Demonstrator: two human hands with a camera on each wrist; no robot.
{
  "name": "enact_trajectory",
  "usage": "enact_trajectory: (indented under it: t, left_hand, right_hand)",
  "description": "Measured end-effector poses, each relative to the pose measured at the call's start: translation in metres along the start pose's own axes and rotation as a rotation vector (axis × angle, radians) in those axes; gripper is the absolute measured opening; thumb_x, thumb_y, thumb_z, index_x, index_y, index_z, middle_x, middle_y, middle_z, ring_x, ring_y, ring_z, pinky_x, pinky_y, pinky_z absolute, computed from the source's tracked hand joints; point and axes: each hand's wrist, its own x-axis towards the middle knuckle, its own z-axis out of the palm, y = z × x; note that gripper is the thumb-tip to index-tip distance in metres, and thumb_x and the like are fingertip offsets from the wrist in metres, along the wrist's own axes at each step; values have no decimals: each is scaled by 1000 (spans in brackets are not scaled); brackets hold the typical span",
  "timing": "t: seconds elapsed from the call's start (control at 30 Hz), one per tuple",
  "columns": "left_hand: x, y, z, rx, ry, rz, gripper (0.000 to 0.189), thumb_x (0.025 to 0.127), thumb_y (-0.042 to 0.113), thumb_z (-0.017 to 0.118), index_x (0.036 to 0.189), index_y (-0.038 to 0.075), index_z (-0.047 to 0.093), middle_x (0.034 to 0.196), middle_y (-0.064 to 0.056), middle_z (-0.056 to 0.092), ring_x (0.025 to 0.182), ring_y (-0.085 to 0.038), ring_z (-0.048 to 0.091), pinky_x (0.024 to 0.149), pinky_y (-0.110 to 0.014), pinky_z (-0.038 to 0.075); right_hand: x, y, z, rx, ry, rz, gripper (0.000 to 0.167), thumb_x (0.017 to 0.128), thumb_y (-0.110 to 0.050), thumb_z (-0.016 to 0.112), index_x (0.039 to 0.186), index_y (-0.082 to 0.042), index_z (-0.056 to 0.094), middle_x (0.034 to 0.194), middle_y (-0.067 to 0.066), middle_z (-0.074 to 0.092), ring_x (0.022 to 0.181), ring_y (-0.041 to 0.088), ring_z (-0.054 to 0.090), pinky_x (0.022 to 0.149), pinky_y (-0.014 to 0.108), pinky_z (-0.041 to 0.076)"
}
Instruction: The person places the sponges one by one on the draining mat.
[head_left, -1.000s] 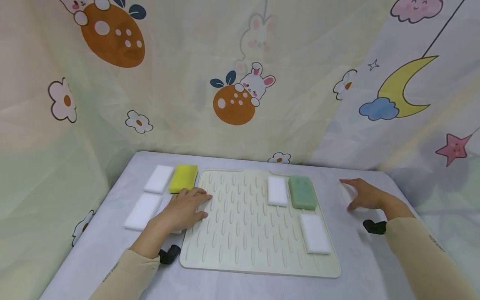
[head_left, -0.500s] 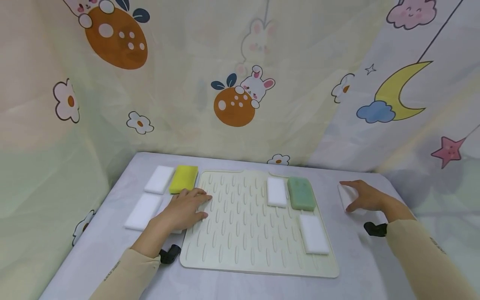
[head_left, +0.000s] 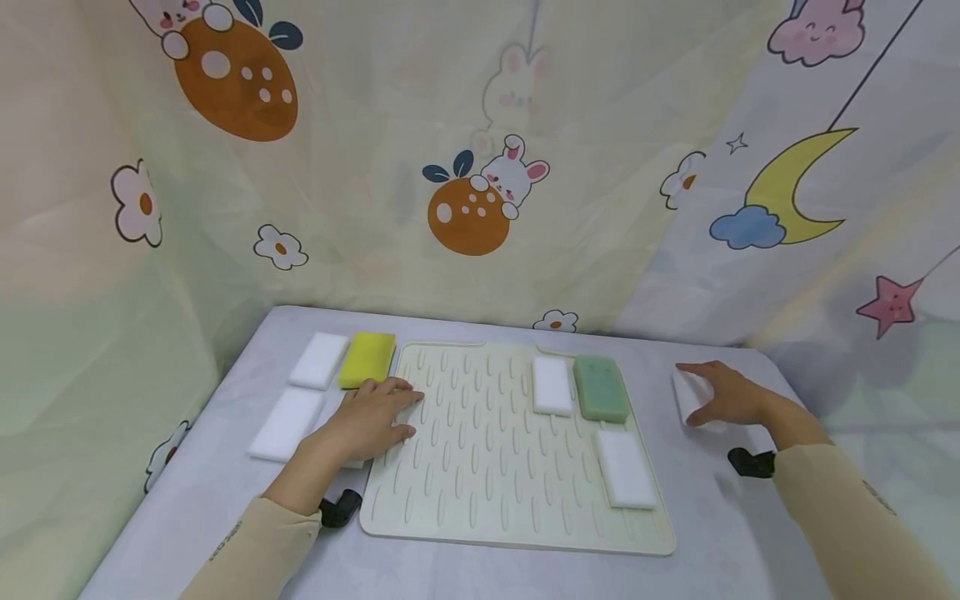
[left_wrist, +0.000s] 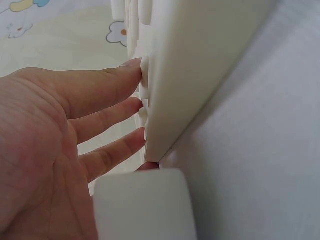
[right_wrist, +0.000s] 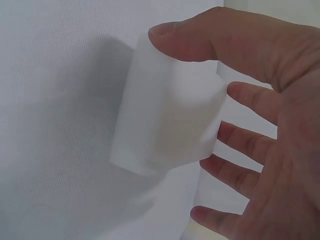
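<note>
My right hand (head_left: 727, 396) is at the right of the table, its thumb and fingertips pinching a white sponge (right_wrist: 170, 110) by opposite edges. Up close in the right wrist view, the sponge is a plain smooth block tilted over the cloth. My left hand (head_left: 371, 417) rests at the left edge of a cream ridged mat (head_left: 480, 467), fingers extended. Its fingertips touch the mat's raised ridges in the left wrist view, where a white block (left_wrist: 145, 205) fills the lower foreground. Two more white sponges (head_left: 552, 386) (head_left: 626, 469) and a green sponge (head_left: 602, 388) lie on the mat's right side.
Left of the mat, a yellow sponge (head_left: 367, 360) lies beside white sponges (head_left: 319, 361) (head_left: 288, 423), with another partly hidden under my left arm. A white cloth (head_left: 720, 533) covers the table. A printed curtain (head_left: 360, 192) hangs behind it and along both sides.
The white sponge in my right hand has turned so more of its face shows, and the hand has shifted very slightly left. My left hand stays put; the head view has tilted a little.
</note>
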Motion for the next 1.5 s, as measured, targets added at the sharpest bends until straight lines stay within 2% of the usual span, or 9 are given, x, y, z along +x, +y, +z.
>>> enact_trajectory:
  t: [0.27,0.77,1.5]
  left_hand:
    - [0,0,1,0,0,-7,54,97,30,73,148,21,58,153,-6,51,136,-40,44,109,-64,36]
    - [0,0,0,-1,-3,-7,55,97,31,73,148,21,58,154,-5,50,137,-40,43,109,-63,36]
    - [0,0,0,-4,-1,4,54,97,30,73,148,21,58,153,-5,51,135,-39,44,107,-62,37]
  right_hand:
    - [-6,-13,-2,-35,1,7,108,74,-41,91,159,-2,36,152,40,31,135,62,34,101,80,36]
    - [-18,-45,-10,-71,4,3,105,76,-41,90,158,-4,36,153,37,31,135,60,32,102,82,33]
    - [-30,-73,-10,-145,69,-99,100,73,-51,91,154,-13,46,153,28,39,133,52,42,98,75,41]
